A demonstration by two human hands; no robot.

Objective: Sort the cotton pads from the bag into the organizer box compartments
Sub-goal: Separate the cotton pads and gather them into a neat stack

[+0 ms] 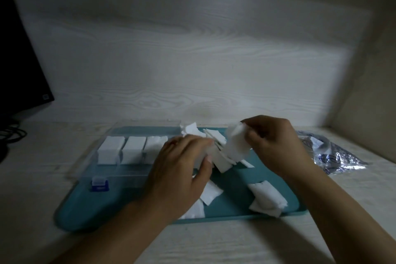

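Both hands (pixel 180 169) (pixel 276 143) seemingly grip blurred cotton pads (pixel 235 146).

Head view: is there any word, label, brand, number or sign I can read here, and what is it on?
None can be read.
Blue latch on the organizer box: a pale mark, too blurred to read.
Plastic bag: blue print, too crumpled and blurred to read.
Dark monitor: a small pale badge at its lower corner, too small to read.
Cotton pads and teal tray: no text visible.
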